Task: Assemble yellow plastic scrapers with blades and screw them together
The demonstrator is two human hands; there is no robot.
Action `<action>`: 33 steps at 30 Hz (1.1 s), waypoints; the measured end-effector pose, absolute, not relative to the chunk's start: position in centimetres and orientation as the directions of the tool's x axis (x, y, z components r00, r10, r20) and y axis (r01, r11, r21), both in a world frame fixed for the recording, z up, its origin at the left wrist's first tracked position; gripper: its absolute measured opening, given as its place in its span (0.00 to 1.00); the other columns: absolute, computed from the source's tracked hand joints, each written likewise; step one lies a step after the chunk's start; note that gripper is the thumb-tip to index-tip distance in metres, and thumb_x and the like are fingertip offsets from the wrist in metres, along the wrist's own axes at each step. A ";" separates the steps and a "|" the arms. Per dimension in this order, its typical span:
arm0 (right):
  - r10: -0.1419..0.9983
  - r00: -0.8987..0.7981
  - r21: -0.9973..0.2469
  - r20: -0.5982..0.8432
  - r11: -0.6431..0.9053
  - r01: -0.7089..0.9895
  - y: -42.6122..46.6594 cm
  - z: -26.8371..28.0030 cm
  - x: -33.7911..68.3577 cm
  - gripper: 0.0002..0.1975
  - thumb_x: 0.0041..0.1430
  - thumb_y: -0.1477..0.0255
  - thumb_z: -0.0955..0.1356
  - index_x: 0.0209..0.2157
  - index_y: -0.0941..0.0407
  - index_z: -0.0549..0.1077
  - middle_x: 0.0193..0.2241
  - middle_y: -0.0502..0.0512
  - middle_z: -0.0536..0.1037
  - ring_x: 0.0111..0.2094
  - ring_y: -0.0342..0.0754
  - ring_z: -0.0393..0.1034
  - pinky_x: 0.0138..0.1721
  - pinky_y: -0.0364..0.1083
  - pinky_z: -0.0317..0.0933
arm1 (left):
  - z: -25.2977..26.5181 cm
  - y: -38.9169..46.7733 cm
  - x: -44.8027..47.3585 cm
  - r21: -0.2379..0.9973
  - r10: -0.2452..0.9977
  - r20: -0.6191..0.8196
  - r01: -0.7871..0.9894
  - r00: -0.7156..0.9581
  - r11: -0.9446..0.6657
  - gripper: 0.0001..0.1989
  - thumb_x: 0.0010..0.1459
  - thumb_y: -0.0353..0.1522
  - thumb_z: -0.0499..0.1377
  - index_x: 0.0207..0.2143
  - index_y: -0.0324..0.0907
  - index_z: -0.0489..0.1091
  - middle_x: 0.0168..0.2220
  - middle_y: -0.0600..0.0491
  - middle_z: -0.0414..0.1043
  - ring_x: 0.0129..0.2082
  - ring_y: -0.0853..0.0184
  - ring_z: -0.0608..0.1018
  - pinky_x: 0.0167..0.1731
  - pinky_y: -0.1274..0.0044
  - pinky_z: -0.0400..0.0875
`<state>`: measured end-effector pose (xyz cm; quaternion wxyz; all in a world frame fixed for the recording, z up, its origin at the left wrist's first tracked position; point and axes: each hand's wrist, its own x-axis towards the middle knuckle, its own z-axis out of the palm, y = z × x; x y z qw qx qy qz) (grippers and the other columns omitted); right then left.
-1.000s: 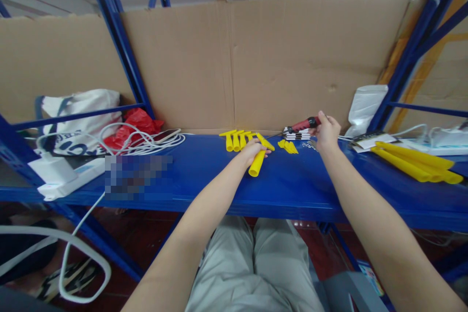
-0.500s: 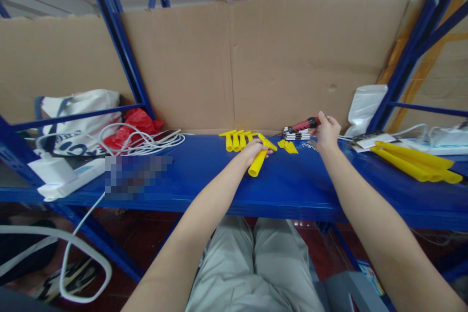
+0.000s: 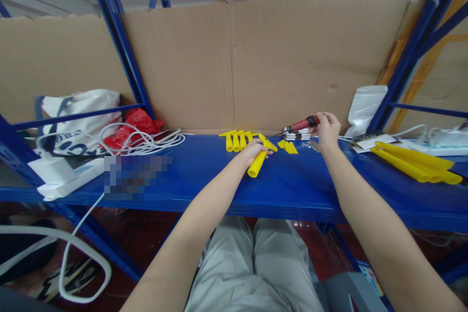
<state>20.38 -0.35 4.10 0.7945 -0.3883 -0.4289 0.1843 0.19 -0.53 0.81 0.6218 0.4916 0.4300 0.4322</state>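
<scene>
My left hand [image 3: 255, 151] is closed around a yellow plastic tube [image 3: 257, 165], its round hollow end toward me and a flat yellow piece [image 3: 269, 144] at its far end. In my right hand [image 3: 326, 131] is a red and black screwdriver [image 3: 304, 124], its thin shaft pointing left toward that far end. Whether the tip touches the piece I cannot tell. Behind my left hand stand several similar yellow tubes [image 3: 236, 141] in a row. Several small flat yellow pieces [image 3: 288, 146] lie between my hands, near tiny silvery bits [image 3: 309, 145], too small to name.
Long yellow tubes [image 3: 417, 162] lie on the blue shelf [image 3: 292, 185] at right, beside a white pouch [image 3: 365, 107]. White cables [image 3: 157, 141], a red bag [image 3: 137, 126] and a power strip [image 3: 73, 183] occupy the left. A cardboard sheet [image 3: 285, 63] closes the back.
The fingers of my right hand have shifted slightly on the screwdriver handle. The tube in my left hand has barely moved.
</scene>
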 end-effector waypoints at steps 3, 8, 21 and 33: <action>0.627 0.522 -0.763 0.579 0.642 0.075 -0.7 4.2 20.3 0.08 0.48 0.65 0.64 0.24 0.54 0.62 0.16 0.43 0.65 0.13 0.38 0.57 0.13 0.39 0.50 | 0.6 -0.2 0.2 0.985 0.962 -0.107 -0.107 0.251 0.137 0.23 0.51 0.15 0.51 0.49 0.39 0.58 0.40 0.46 0.72 0.26 0.69 0.78 0.20 0.82 0.67; 0.630 0.476 -0.764 0.613 0.626 0.155 -0.6 3.8 20.4 0.05 0.49 0.67 0.63 0.25 0.55 0.65 0.17 0.43 0.66 0.13 0.37 0.57 0.13 0.38 0.49 | 0.6 -0.1 0.1 0.984 0.967 -0.123 -0.098 0.223 0.148 0.23 0.51 0.15 0.50 0.49 0.39 0.58 0.38 0.48 0.72 0.25 0.70 0.78 0.20 0.83 0.67; 0.701 0.424 -0.779 0.573 0.627 0.016 -1.5 4.4 19.9 0.11 0.44 0.65 0.70 0.27 0.57 0.69 0.10 0.40 0.61 0.09 0.38 0.54 0.10 0.39 0.46 | 0.6 0.0 0.0 0.986 0.972 -0.136 -0.073 0.189 0.152 0.22 0.51 0.15 0.50 0.47 0.40 0.58 0.38 0.49 0.70 0.24 0.71 0.77 0.18 0.83 0.66; 0.619 0.445 -0.744 0.647 0.642 0.188 -0.7 3.7 20.4 0.02 0.49 0.73 0.65 0.28 0.55 0.69 0.21 0.45 0.70 0.19 0.39 0.62 0.20 0.39 0.56 | 0.6 -0.3 -0.2 0.993 0.977 -0.109 -0.031 0.181 0.117 0.20 0.51 0.16 0.50 0.45 0.40 0.57 0.37 0.49 0.70 0.25 0.71 0.77 0.19 0.82 0.65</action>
